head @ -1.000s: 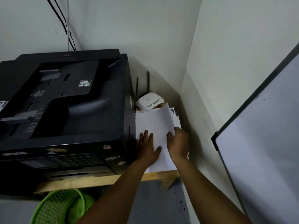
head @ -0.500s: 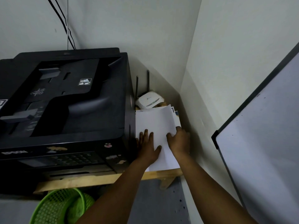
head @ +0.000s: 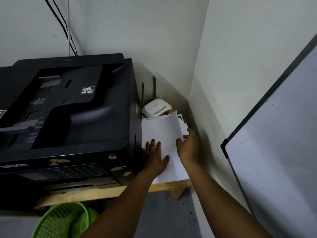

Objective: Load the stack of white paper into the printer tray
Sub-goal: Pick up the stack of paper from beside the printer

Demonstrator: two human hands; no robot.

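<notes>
A stack of white paper (head: 162,129) lies on a wooden shelf just right of the black printer (head: 68,121). My left hand (head: 155,157) rests flat on the top sheet near its front, fingers spread. My right hand (head: 188,148) curls around the stack's right edge, fingers tucked under some sheets, and the top sheets bow upward there. The printer's lid is shut, and its front tray slot (head: 82,184) sits low in shadow.
A white router (head: 157,109) with two antennas stands behind the paper in the corner. The wall runs close on the right, with a whiteboard (head: 277,152) leaning there. A green plastic basket (head: 63,220) sits below the wooden shelf (head: 106,193).
My right hand has slid a little further back along the paper's right edge and lifted it, so the top sheets bow more. My left hand has stayed pressed on the stack.
</notes>
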